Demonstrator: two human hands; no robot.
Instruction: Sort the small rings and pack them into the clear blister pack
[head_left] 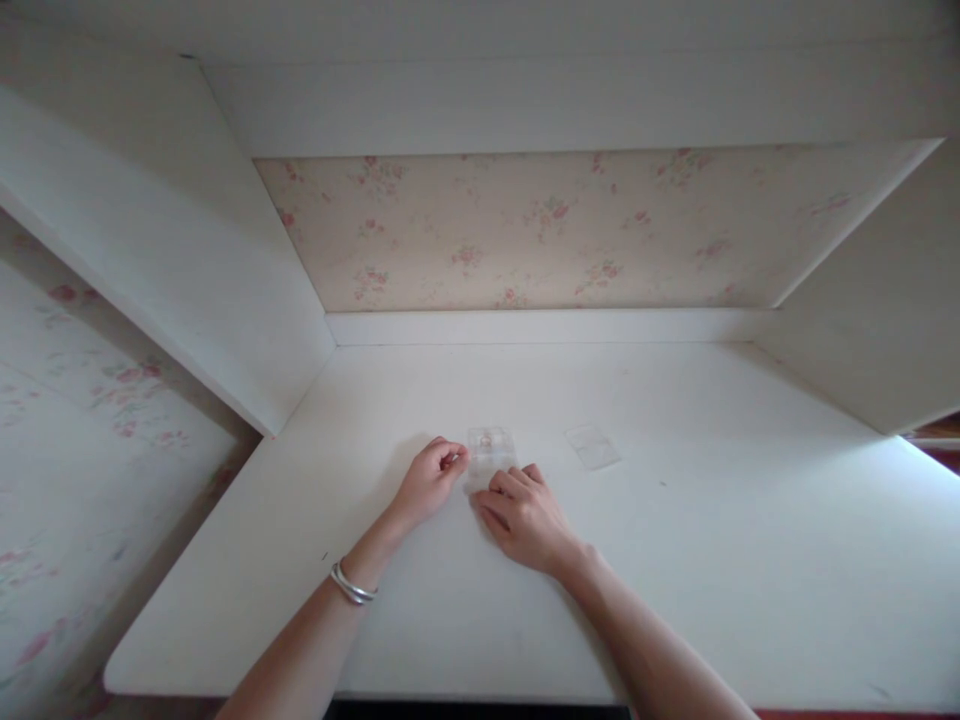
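A small clear plastic box (491,455) with compartments lies on the white desk between my two hands. Inside its far part sits a tiny reddish-brown item (486,439), too small to name. My left hand (433,475) is closed in a pinch, its fingertips right at the box's left side; a pale speck shows between thumb and finger, but I cannot make it out. Over the near right part of the box bend the fingers of my right hand (521,512), gripping it and covering that corner. A flat clear plastic piece (593,447), like a lid, lies apart to the right.
The white desk (750,560) has side panels (247,330) to left and right and a low ledge (555,326) at the back. An overhead shelf (525,100) hangs above. A dark edge (480,710) shows at the desk's front, close to me.
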